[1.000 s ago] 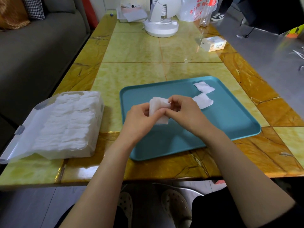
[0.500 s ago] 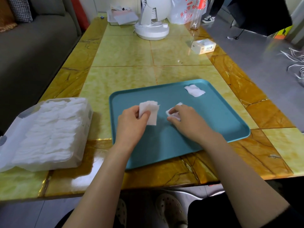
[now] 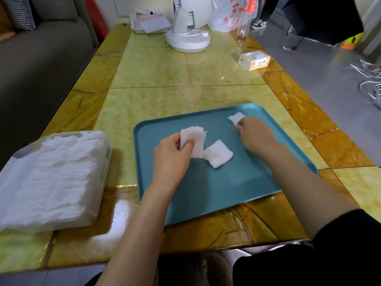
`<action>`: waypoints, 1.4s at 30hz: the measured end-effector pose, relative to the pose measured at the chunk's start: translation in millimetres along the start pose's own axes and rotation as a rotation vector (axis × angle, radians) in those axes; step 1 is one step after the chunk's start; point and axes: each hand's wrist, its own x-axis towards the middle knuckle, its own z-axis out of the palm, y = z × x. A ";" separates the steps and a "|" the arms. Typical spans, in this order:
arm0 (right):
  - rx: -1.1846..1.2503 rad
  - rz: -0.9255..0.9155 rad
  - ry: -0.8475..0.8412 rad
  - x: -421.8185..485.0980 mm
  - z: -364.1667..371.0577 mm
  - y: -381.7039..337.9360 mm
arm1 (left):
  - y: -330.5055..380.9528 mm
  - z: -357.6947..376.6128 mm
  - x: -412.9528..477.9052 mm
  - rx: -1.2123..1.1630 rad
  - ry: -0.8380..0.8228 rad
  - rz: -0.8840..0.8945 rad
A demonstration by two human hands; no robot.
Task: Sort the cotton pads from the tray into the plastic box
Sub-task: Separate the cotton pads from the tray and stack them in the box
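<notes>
While the left hand (image 3: 173, 155) pinches a small stack of cotton pads (image 3: 194, 141) over the tray (image 3: 206, 193), the right hand (image 3: 254, 134) curls onto the far pad (image 3: 236, 117); whether it grips yet is unclear. Best pinch a corner, collect the loose pad (image 3: 218, 156) too, then carry all to the plastic box (image 3: 104, 159) at left.

— What do we see on the teal tray (image 3: 206, 193)?
— White square cotton pads in three places. We see a small stack (image 3: 195, 141) pinched upright in the left hand (image 3: 171, 157), a single pad (image 3: 218, 156) lying flat just beside it, and a far pad (image 3: 236, 117) near the back rim, its near edge touched by the right hand (image 3: 254, 134).
— And the plastic box (image 3: 103, 153)?
— We find it left of the tray, clear, open on top, and packed full of white pads.
</notes>
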 end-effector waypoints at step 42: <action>0.766 -0.228 -0.044 -73.5 -3.9 -60.2 | 3.2 -1.6 -1.3 -0.325 -0.130 -0.094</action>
